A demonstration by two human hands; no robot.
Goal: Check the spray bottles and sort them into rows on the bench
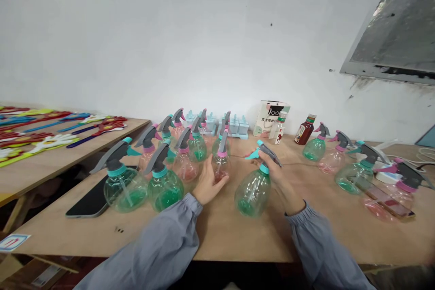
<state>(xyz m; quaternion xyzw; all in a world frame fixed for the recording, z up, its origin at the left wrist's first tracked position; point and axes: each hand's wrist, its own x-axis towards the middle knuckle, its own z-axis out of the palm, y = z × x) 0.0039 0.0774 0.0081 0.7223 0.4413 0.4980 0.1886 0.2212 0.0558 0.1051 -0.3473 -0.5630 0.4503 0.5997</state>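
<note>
My right hand (274,172) is closed round the grey trigger head of a clear green spray bottle (252,194). This bottle has a turquoise collar and trigger and leans a little, with green bottom and a thin tube inside. My left hand (206,185) curves about the near left side of a pink-tinted spray bottle (222,163) with a pink collar. Its thumb lies across the front of that bottle, and the far fingertips are partly hidden. More green (166,190) and pink spray bottles (185,165) crowd to the left of this hand.
Several spray bottles (355,170) stand at the right, near a phone (384,197). A dark tablet-like phone (90,199) lies left. Behind are pale blue moulds (238,127), a printed box (268,120) and a red-brown bottle (305,131). Colourful hand-shaped pieces (50,142) cover another table.
</note>
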